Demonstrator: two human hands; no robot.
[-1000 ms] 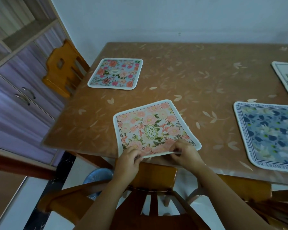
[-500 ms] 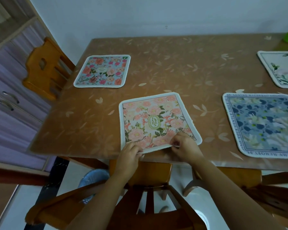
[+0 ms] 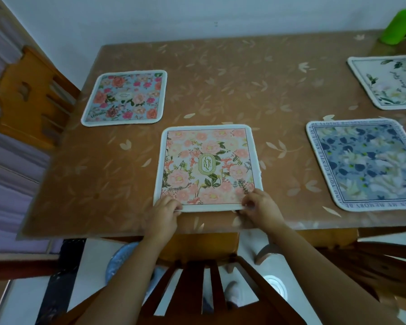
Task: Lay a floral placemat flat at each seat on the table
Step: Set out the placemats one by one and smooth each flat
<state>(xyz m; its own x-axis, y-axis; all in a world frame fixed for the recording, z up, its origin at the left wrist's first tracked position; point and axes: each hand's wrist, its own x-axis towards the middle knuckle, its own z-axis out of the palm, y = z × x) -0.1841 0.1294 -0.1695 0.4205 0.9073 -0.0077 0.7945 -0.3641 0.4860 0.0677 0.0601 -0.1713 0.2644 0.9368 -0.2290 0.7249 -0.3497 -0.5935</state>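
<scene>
A pink floral placemat (image 3: pixel 206 165) with a white border and a "GARDEN" label lies flat on the brown table (image 3: pixel 244 73), square to the near edge. My left hand (image 3: pixel 165 207) pinches its near left corner. My right hand (image 3: pixel 258 205) pinches its near right corner. A blue and red floral placemat (image 3: pixel 124 98) lies flat at the left seat. A blue and white floral placemat (image 3: pixel 366 164) lies flat to the right. A white placemat with green leaves (image 3: pixel 389 83) lies at the far right, partly cut off by the frame.
A wooden chair (image 3: pixel 31 97) stands at the table's left end. Another wooden chair back (image 3: pixel 197 287) is right below my arms at the near edge. A green object (image 3: pixel 399 26) stands at the far right corner. A cabinet lines the left wall.
The pink placemat has been turned from a skewed angle to lie square with the table edge. Both hands have kept hold of its near corners. The view has shifted to the right.
</scene>
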